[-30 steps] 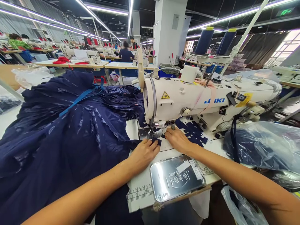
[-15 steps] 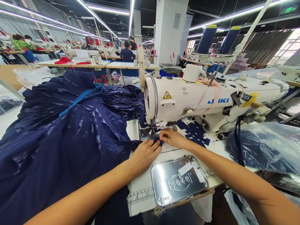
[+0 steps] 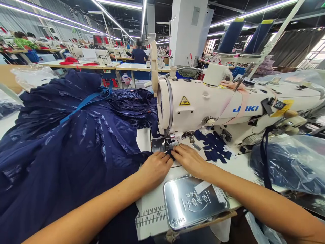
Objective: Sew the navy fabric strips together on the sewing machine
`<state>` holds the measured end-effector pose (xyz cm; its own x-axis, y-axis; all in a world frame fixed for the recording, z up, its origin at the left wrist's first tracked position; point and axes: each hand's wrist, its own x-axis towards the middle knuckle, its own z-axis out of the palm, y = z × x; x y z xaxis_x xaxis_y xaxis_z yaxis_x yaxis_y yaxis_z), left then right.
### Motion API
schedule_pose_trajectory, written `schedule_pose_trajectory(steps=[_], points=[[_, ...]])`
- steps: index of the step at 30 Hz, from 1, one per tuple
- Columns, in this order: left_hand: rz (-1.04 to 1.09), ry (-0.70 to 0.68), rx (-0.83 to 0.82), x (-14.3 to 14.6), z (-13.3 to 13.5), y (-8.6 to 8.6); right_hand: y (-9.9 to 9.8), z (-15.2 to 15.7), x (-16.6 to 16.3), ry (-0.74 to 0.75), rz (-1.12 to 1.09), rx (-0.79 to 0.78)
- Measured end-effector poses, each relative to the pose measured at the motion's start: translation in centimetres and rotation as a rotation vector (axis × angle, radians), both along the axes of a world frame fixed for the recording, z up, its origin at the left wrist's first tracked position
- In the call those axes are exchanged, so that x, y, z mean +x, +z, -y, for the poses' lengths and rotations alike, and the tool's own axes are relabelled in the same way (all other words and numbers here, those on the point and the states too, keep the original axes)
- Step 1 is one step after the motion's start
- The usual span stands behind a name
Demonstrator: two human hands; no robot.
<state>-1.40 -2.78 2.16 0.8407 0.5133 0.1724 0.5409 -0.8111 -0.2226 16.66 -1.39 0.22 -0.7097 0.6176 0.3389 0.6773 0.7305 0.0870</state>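
Observation:
Navy fabric lies under the fingertips of both hands, just in front of the needle area of a white sewing machine. My left hand is closed on it, fingers bent together and pressing down. From the right, my right hand pinches the same piece, its fingertips close to the left ones. A metal needle plate shows beyond the hands. The strip runs left into a large heap of navy lace garments, gathered with a blue tie. How much cloth the fingers cover is hidden.
Small navy fabric pieces lie beneath the machine arm. A shiny metal tin lid sits at the table's front edge beside a printed ruler. At right is a plastic bag of dark cloth; navy thread cones stand behind.
My right hand has shifted slightly down and flattened, from a raised pinch to fingers lying over the fabric. My left hand stays nearly in place. The view has turned a little.

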Motion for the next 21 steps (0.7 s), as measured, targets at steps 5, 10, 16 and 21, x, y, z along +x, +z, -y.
schedule_pose_trajectory(steps=[5,10,16,21], points=[[0.133,-0.016,-0.089,-1.3,-0.4,1.4,0.3,-0.2,0.5,0.077,0.095,0.050],[0.167,0.048,-0.157,-0.7,-0.9,0.2,0.4,-2.0,1.5,0.134,0.089,0.018],[0.135,0.104,-0.075,0.6,-0.8,-0.3,0.6,-2.8,1.7,0.123,0.119,-0.010],[0.147,0.117,-0.064,0.6,-0.9,-0.4,0.9,-2.8,1.7,0.096,0.116,-0.035]])
